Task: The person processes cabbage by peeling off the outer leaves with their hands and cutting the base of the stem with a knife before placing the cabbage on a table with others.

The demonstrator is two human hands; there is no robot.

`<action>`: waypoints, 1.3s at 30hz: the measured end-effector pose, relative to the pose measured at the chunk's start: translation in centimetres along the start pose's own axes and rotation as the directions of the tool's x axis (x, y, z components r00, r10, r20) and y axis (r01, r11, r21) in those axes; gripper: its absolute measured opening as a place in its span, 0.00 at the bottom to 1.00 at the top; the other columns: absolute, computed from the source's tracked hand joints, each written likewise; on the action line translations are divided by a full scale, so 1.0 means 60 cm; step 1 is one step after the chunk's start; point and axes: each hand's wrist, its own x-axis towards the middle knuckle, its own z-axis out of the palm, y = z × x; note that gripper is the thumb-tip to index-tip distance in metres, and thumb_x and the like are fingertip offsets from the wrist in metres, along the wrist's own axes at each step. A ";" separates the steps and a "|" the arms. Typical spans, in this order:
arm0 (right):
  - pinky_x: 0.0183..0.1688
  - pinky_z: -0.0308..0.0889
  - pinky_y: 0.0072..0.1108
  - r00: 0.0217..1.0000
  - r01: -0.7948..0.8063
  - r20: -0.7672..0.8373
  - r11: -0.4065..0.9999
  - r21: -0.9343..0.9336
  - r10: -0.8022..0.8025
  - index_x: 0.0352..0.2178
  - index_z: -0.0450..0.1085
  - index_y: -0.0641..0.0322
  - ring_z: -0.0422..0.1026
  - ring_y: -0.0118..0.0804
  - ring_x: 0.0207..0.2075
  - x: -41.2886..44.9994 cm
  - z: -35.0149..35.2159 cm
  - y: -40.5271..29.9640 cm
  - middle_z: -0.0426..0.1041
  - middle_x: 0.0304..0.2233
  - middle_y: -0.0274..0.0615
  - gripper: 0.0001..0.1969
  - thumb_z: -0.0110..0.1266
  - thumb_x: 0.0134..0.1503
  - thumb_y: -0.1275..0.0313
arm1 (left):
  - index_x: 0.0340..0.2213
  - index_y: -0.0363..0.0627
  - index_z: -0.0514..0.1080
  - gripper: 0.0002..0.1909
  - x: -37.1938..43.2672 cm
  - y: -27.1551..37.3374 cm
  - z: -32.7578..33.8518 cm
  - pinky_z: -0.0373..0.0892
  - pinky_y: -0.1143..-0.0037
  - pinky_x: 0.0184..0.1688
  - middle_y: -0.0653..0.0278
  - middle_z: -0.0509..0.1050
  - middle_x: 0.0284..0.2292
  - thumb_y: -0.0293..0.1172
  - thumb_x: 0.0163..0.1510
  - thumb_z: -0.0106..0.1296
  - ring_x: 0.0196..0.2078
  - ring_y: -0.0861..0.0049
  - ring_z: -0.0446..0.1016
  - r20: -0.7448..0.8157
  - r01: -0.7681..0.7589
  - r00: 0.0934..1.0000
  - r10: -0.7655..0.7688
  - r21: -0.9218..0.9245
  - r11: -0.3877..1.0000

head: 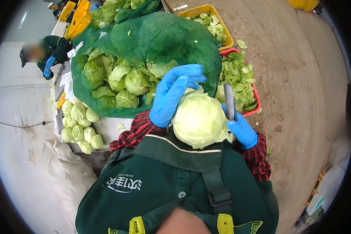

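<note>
A pale green iceberg lettuce or cabbage head [200,118] is in front of my chest, largely stripped of its outer leaves. My left hand [175,95], in a blue glove, is at its upper left side with the fingers extended and blurred at the tips. Whether the palm presses on the head is hard to tell. My right hand [242,130], also gloved in blue, grips a knife whose short, broad blade [229,101] points away from me. Some right fingers are hidden behind the head, along its right side.
Ahead, a green mesh sack [163,38] full of leafy heads lies open on a table [117,128]. Trimmed heads [79,122] are piled at left. Leaf scraps fill a red crate [256,99] and a yellow crate [229,38]. A co-worker [51,55] stands across at left.
</note>
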 end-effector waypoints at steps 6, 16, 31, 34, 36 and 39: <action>0.44 0.66 0.20 1.000 -0.016 -0.028 0.945 -0.326 0.007 0.58 0.56 0.66 0.69 0.26 0.38 0.060 0.039 -0.033 0.65 0.54 0.40 0.30 0.55 0.56 0.68 | 0.55 0.37 0.57 0.28 -0.102 -0.042 -0.082 0.59 0.72 0.58 0.57 0.63 0.53 0.47 0.62 0.40 0.55 0.74 0.63 0.049 0.329 0.943 -0.330 0.029 0.944; 0.35 0.68 0.26 0.968 0.248 0.248 0.250 -0.936 -0.031 0.52 0.63 0.52 0.71 0.43 0.34 0.100 0.183 0.005 0.64 0.39 0.43 0.29 0.63 0.48 0.64 | 0.57 0.42 0.57 0.36 -0.231 -0.073 -0.094 0.64 0.64 0.57 0.53 0.65 0.53 0.55 0.56 0.46 0.54 0.63 0.66 0.026 0.241 0.894 -0.447 -0.869 0.432; 0.26 0.60 0.11 0.982 0.071 0.178 0.740 -0.668 0.067 0.40 0.71 0.60 0.64 0.19 0.25 0.266 0.382 0.235 0.69 0.29 0.30 0.10 0.54 0.56 0.73 | 0.59 0.49 0.53 0.38 -0.476 -0.023 -0.365 0.73 0.54 0.43 0.52 0.63 0.55 0.63 0.57 0.34 0.52 0.55 0.69 -0.498 -0.343 0.848 -0.183 -0.778 0.527; 0.35 0.64 0.16 0.928 0.329 0.368 0.604 -0.726 -0.062 0.50 0.65 0.60 0.65 0.22 0.31 0.291 0.506 0.278 0.67 0.36 0.30 0.21 0.56 0.54 0.76 | 0.59 0.49 0.54 0.36 -0.525 -0.004 -0.416 0.73 0.57 0.43 0.55 0.65 0.54 0.61 0.58 0.36 0.51 0.60 0.70 -0.594 -0.387 0.782 -0.190 -0.701 0.599; 0.34 0.67 0.19 0.863 0.491 0.498 0.364 -0.791 -0.081 0.50 0.65 0.58 0.68 0.28 0.29 0.311 0.571 0.320 0.67 0.36 0.35 0.22 0.57 0.53 0.76 | 0.58 0.49 0.55 0.35 -0.552 0.004 -0.444 0.73 0.60 0.45 0.57 0.66 0.53 0.60 0.58 0.36 0.51 0.64 0.70 -0.673 -0.370 0.725 -0.144 -0.558 0.743; 0.32 0.65 0.16 0.801 0.597 0.594 0.162 -0.785 -0.076 0.46 0.67 0.60 0.67 0.26 0.30 0.335 0.631 0.379 0.67 0.33 0.34 0.16 0.56 0.54 0.78 | 0.56 0.47 0.59 0.31 -0.583 -0.008 -0.486 0.69 0.69 0.51 0.60 0.67 0.51 0.53 0.59 0.43 0.52 0.71 0.69 -0.755 -0.450 0.632 -0.176 -0.542 0.710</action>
